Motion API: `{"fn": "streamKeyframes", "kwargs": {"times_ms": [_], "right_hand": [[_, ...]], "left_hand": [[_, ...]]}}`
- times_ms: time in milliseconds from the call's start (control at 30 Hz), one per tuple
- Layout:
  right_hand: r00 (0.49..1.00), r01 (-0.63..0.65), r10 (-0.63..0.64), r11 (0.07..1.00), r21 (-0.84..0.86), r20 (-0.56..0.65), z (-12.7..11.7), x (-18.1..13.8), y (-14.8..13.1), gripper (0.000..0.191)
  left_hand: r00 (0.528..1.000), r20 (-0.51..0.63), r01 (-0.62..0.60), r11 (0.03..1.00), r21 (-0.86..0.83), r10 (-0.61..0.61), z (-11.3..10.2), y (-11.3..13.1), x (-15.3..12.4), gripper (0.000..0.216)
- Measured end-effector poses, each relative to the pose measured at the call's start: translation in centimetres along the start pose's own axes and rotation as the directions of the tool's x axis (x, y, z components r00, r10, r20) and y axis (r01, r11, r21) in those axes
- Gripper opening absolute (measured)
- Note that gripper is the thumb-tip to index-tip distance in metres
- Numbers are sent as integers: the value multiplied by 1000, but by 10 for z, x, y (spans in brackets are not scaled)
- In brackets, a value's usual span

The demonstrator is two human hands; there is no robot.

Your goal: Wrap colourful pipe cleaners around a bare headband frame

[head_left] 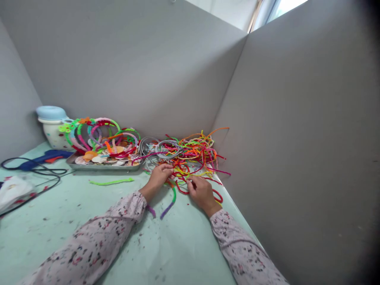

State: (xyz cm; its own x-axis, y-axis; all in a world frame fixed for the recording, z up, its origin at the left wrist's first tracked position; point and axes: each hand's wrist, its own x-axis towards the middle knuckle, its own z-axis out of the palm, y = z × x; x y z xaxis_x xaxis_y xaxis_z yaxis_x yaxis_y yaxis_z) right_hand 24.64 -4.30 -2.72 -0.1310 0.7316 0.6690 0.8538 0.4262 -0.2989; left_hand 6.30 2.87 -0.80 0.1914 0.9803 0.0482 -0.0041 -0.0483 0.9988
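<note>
A tangled pile of coloured pipe cleaners (196, 152) lies in the far right corner of the pale green table (89, 221). My left hand (158, 176) reaches into the near edge of the pile with its fingers curled around some strands. My right hand (202, 192) rests just right of it, fingers pinched on a red pipe cleaner (181, 189). A green and purple pipe cleaner (169, 204) trails between my hands toward me. Several bare metal headbands (162, 150) lie beside the pile.
A metal tray (103, 165) holds several wrapped headbands (97, 132) and fabric pieces. A loose green pipe cleaner (111, 182) lies in front of it. A blue glue gun (44, 158) with a black cord, a lidded pot (53, 126) and grey partition walls (282, 138) surround the table.
</note>
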Motion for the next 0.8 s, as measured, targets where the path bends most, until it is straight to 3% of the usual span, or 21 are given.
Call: {"fn": "streamKeyframes", "kwargs": {"times_ms": [200,467,600,800], "right_hand": [[999,6,-4,998,-63,41,2,2,6,10],[994,42,-31,995,-93,108,2,1,5,7],[987,72,-63,996,-58,150,-1,1,1,6],[963,167,-151,984,-56,223,-2,-1,0,14]], "left_hand": [[994,52,-96,993,66,92,1,-2,-4,42],[965,168,-239,935,262,200,7,-8,-6,31],[969,166,-227,926,302,184,7,-12,-4,19],[985,116,-159,948,278,131,5,-14,-2,19]]}}
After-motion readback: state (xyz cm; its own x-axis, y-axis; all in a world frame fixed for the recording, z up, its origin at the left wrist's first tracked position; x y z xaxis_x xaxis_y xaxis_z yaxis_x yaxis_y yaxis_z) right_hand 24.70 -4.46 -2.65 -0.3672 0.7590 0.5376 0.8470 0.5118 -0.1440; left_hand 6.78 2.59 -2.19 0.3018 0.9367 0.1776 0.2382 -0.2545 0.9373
